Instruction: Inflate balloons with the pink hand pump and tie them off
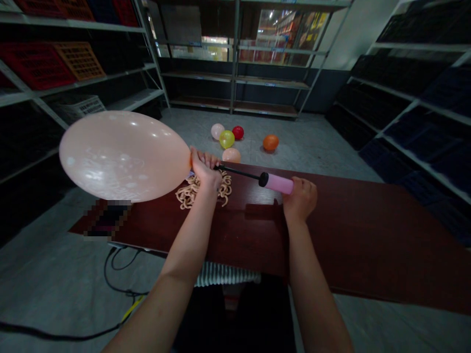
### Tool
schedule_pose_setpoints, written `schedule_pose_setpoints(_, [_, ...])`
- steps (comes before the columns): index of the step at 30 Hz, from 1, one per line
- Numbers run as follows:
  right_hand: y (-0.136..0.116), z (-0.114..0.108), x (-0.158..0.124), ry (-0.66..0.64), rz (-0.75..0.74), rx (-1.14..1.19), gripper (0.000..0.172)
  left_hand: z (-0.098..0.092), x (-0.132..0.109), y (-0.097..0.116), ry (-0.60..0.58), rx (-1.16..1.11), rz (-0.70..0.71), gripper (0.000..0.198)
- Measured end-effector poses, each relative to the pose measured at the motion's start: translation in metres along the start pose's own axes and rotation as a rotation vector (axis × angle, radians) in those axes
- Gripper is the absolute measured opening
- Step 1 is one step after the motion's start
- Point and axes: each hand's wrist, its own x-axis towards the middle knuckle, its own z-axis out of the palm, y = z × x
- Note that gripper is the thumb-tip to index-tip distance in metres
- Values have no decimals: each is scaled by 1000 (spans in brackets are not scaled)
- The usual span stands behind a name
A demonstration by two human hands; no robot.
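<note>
A large pale peach balloon (125, 156), inflated and printed with faint white marks, extends leftward from my left hand (204, 165). That hand is closed round its neck, together with the near end of a balloon pump, which its fingers hide. From there the pump's black rod (241, 171) runs right, drawn out, to its pink barrel (278, 183). My right hand (300, 198) is wrapped about the barrel's far end. Under my left wrist lies a heap of uninflated beige balloons (189, 193) on the dark red table (250, 240).
Several inflated balloons, including an orange balloon (271, 142) and a yellow balloon (227, 139), lie on the floor beyond the table. Metal shelves (235, 78) stand behind; crates (79, 61) fill racks at the left. Black cables (106, 274) run along the floor at lower left.
</note>
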Motion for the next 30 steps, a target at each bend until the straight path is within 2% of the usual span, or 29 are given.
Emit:
schedule_pose_setpoints(7, [-20,-2,-4,-71,39,6,30,4,-14,-12,-77,-22,-13,57])
schedule_pose_setpoints(16, [-57,0,-13,-174,-96,32,27,12,-43,-43,-103,70,-79,60])
schedule_pose_setpoints(22, [-55,3,-13,-182,-115,51,26,12,-48,-47,-156,65,-59,58])
schedule_pose_setpoints(30, [-44,2,-4,-136,-183,-22,27,11,-38,-37,-103,53,-84,60])
